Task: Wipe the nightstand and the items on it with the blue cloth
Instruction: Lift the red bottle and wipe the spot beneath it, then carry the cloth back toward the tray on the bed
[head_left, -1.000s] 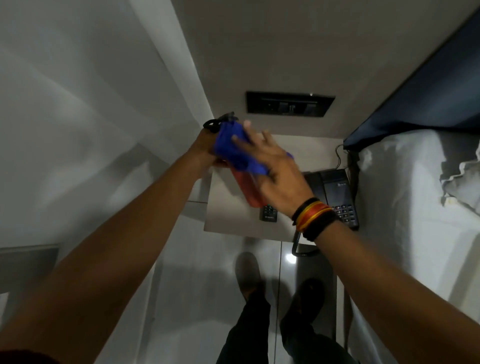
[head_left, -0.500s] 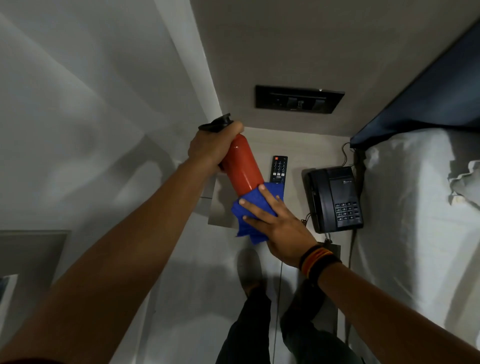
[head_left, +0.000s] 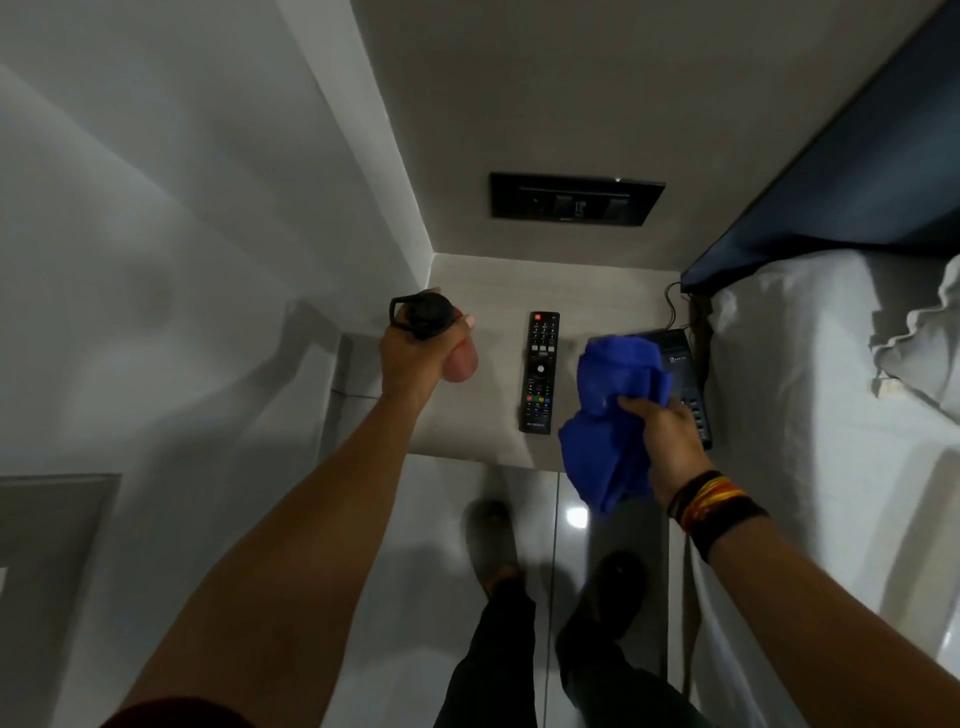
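The person stands at a pale nightstand (head_left: 483, 431) in the centre of the frame, wedged between a white wall on the left and a bed (head_left: 810, 395) on the right. The left hand (head_left: 410, 364) is wrapped around a red bottle (head_left: 460, 361) with a black cap, fingers curled tight about its neck, holding it over the left part of the top; whether its base touches the surface cannot be told. The right hand (head_left: 662, 436), right of centre, grips a bunched blue cloth (head_left: 613, 410), fingers closed on a fold of it, the rest hanging loose past the front edge. The cloth is apart from the bottle and partly covers a black telephone (head_left: 685, 384) at the right side of the top. A black remote control (head_left: 540, 371) lies flat between bottle and phone, touched by neither hand. Judged from this layout, the bottle is the item in hand, while the remote, the phone and the tabletop itself look yet to be wiped, so most of the job seems to remain. By count: one bottle, one remote, one telephone, one cloth, one nightstand, and one dark switch panel (head_left: 576, 205) on the wall above.
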